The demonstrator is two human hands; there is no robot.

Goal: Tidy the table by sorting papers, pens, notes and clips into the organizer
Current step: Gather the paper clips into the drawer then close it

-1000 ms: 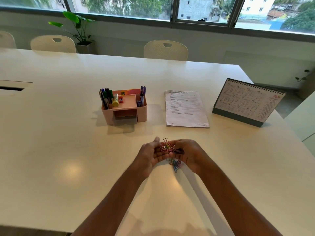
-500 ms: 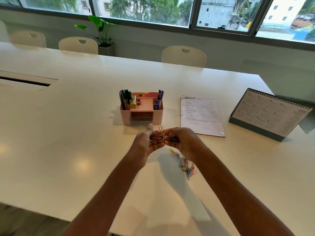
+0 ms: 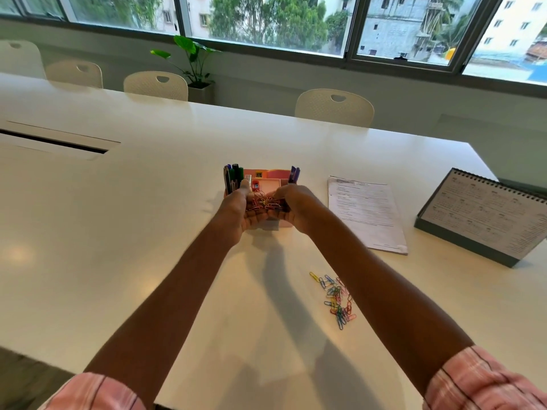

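The white table (image 3: pixel 118 232) bears a pink organizer (image 3: pixel 273 183), papers (image 3: pixel 365 213), a desk calendar (image 3: pixel 485 217) and scattered paper clips (image 3: pixel 337 300).

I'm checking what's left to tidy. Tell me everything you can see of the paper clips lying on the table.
The loose paper clips are a scatter of thin wire clips in yellow, blue, pink, green and red. They lie on the white table, some overlapping, nearer the person than the papers. No hand touches them.

Bare white tabletop (image 3: pixel 103 232) is left open leftward; the right is crowded by printed white sheets (image 3: pixel 367 214), a grey spiral-bound calendar (image 3: pixel 485 217) and scattered coloured paper clips (image 3: pixel 337 297).
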